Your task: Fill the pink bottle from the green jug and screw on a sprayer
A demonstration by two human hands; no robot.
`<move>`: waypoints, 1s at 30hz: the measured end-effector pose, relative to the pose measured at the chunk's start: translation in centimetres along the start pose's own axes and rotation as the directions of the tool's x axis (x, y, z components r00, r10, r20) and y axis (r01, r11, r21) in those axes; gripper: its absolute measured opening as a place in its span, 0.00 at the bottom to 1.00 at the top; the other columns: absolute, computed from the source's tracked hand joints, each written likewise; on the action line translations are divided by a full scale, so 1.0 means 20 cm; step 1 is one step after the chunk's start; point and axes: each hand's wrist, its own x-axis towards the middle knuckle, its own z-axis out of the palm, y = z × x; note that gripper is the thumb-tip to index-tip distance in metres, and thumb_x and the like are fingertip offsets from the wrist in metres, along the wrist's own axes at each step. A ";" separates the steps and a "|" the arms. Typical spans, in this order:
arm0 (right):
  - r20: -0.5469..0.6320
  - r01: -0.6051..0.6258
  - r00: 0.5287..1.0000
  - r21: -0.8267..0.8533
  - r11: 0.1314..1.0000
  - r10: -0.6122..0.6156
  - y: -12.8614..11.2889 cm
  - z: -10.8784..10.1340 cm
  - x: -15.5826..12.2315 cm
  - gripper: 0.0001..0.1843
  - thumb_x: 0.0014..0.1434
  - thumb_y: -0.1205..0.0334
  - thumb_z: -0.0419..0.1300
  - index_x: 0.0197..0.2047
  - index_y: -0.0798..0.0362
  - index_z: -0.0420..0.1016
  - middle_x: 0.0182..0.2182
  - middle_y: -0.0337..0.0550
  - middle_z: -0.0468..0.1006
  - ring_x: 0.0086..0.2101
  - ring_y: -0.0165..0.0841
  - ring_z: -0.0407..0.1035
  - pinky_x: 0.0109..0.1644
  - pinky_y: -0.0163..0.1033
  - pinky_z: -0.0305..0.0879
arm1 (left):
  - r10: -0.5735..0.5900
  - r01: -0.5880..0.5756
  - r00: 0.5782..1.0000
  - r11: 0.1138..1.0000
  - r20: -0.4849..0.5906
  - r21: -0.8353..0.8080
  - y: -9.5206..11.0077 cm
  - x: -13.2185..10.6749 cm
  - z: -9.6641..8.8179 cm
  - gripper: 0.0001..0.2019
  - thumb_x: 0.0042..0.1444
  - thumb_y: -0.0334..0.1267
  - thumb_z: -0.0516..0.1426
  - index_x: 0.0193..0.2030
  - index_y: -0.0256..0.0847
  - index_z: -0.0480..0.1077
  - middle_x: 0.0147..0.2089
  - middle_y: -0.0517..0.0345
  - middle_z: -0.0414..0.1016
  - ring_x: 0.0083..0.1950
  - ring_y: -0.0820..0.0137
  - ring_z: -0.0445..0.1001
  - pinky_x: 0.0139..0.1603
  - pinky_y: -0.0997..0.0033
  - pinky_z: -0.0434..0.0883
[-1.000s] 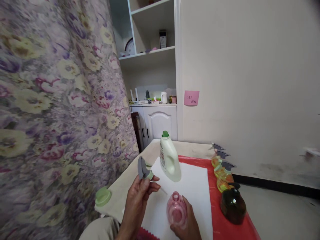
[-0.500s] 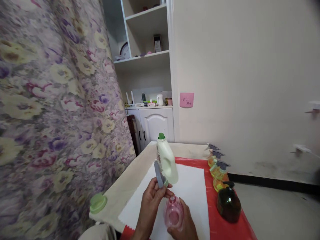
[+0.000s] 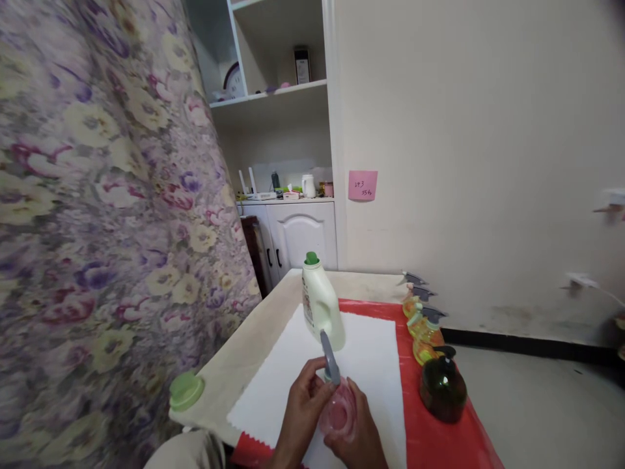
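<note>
My right hand point(image 3: 360, 423) is wrapped round a pink see-through bottle point(image 3: 338, 417), low over the white sheet. My left hand point(image 3: 308, 397) pinches a grey spray head point(image 3: 329, 358) by its collar, right at the bottle's mouth. Fingers hide the neck, so I cannot tell whether the threads have caught. Just beyond my hands stands a large pale green detergent jug point(image 3: 322, 303) with a handle and a green spout on top. On the near left corner of the table lies its wide light green cap point(image 3: 186, 391).
Along the table's right side, several spray bottles point(image 3: 430, 335) with yellow-orange liquid stand in a row, with a dark green pump bottle point(image 3: 443, 387) nearest. A white sheet point(image 3: 273, 384) lies over a red cloth point(image 3: 424, 443). A floral curtain point(image 3: 122, 228) hangs at the left.
My left hand has brought the spray head right and down onto the mouth of the pink bottle, which was uncovered before. The camera view has shifted slightly.
</note>
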 end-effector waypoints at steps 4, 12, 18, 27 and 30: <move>-0.018 0.012 1.000 -0.011 1.000 -0.012 -0.02 0.00 0.00 0.49 0.35 0.73 0.60 0.62 0.52 0.50 0.60 0.54 0.62 0.62 0.47 0.57 0.65 0.50 0.56 | -0.030 0.029 0.999 0.999 0.012 0.015 -0.05 0.00 -0.01 0.16 0.51 0.46 0.63 0.45 0.43 0.73 0.24 0.68 0.61 0.27 0.74 0.59 0.30 0.75 0.57; -0.024 -0.024 0.999 -0.025 0.999 0.023 -0.05 -0.01 -0.02 0.48 0.35 0.73 0.59 0.62 0.52 0.50 0.60 0.51 0.62 0.62 0.45 0.57 0.66 0.47 0.55 | -0.080 0.080 0.997 0.997 0.006 -0.007 -0.08 0.00 -0.02 0.19 0.49 0.49 0.63 0.44 0.40 0.74 0.22 0.70 0.55 0.27 0.75 0.54 0.29 0.75 0.53; -0.020 0.000 1.000 -0.023 1.000 -0.001 -0.04 -0.01 -0.01 0.48 0.36 0.71 0.61 0.62 0.54 0.50 0.61 0.52 0.61 0.62 0.46 0.56 0.66 0.48 0.55 | -0.005 -0.002 0.998 0.994 0.060 0.109 -0.04 0.01 -0.02 0.13 0.53 0.46 0.60 0.42 0.41 0.73 0.25 0.68 0.60 0.28 0.74 0.56 0.30 0.75 0.55; -0.047 0.001 0.999 -0.032 0.999 -0.002 -0.04 -0.01 -0.02 0.48 0.36 0.73 0.60 0.62 0.50 0.52 0.60 0.48 0.65 0.61 0.44 0.60 0.63 0.46 0.60 | -0.026 -0.045 0.982 0.929 0.185 0.366 0.06 0.03 -0.03 0.10 0.56 0.43 0.57 0.42 0.40 0.71 0.24 0.69 0.60 0.27 0.72 0.60 0.30 0.73 0.57; -0.044 0.021 0.999 -0.017 1.000 -0.022 -0.05 -0.01 -0.02 0.48 0.35 0.73 0.60 0.62 0.51 0.52 0.60 0.50 0.64 0.61 0.44 0.59 0.64 0.46 0.59 | 0.002 -0.075 0.983 0.917 0.183 0.391 0.06 0.02 -0.03 0.10 0.57 0.43 0.57 0.42 0.41 0.70 0.25 0.68 0.61 0.28 0.72 0.61 0.31 0.73 0.58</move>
